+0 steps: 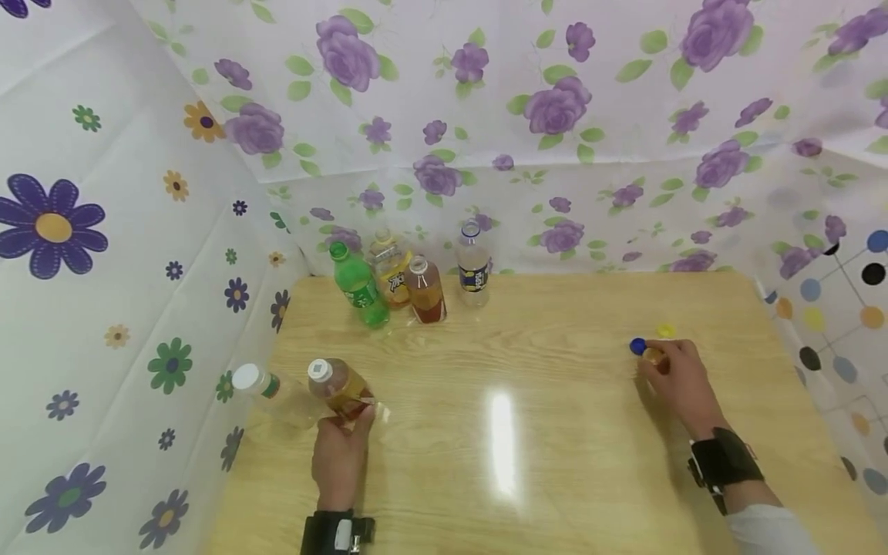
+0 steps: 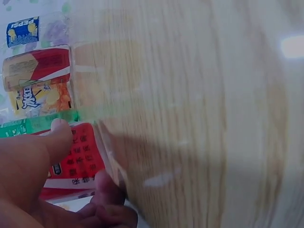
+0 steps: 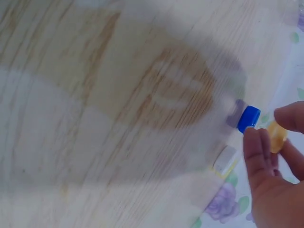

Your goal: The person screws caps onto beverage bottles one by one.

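Note:
At the table's left, my left hand (image 1: 338,456) holds the lower part of a brown drink bottle (image 1: 341,385) with a white cap. In the left wrist view, its thumb and fingers lie around the bottle's red label (image 2: 85,156). Beside that bottle stands a clear bottle (image 1: 267,388), also white-capped. Over at the right, my right hand (image 1: 683,385) pinches an orange-yellow bottle cap (image 3: 276,137) between thumb and fingers. A blue bottle cap (image 1: 637,346) is right by the fingertips. Just behind them lies a yellow bottle cap (image 1: 666,331).
Along the back left stand a green bottle (image 1: 357,285), an orange-labelled bottle (image 1: 391,274), an uncapped brown drink bottle (image 1: 426,291) and a clear Pepsi bottle (image 1: 474,266). Flowered cloth (image 1: 430,131) hangs behind the wooden table (image 1: 444,462) and at its left side.

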Available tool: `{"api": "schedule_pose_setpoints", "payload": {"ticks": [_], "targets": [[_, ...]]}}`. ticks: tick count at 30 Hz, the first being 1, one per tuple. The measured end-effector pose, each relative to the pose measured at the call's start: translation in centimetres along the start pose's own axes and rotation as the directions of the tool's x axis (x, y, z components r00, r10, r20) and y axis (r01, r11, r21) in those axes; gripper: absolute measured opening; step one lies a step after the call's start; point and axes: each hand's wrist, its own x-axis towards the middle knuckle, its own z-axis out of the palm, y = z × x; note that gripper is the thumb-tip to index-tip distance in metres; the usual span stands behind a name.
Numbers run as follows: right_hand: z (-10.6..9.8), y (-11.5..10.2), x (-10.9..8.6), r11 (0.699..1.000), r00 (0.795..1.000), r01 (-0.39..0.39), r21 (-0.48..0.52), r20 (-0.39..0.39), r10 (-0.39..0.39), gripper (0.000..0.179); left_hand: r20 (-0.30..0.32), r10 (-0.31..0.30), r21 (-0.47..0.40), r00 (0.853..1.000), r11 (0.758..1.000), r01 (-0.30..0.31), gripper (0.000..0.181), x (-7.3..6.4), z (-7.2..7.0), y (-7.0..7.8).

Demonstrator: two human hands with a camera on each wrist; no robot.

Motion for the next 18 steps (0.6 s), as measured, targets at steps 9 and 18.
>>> {"api": "schedule_pose_setpoints", "payload": {"ticks": [9, 18], "targets": [[0.37, -0.29, 0.15, 0.994, 0.999, -0.043, 0.103, -0.021, 0.046, 0.044, 0.091, -0.04, 0.059, 0.995, 0.998, 0.035, 0.074, 0.2, -1.04, -0.51], [0.33, -0.81, -0.11, 0.97, 0.999, -0.03, 0.243, -0.013, 0.034, 0.046, 0.114, -0.062, 0.081, 0.992, 0.995, 0.053, 0.063, 0.16, -1.06, -0.7]]}}
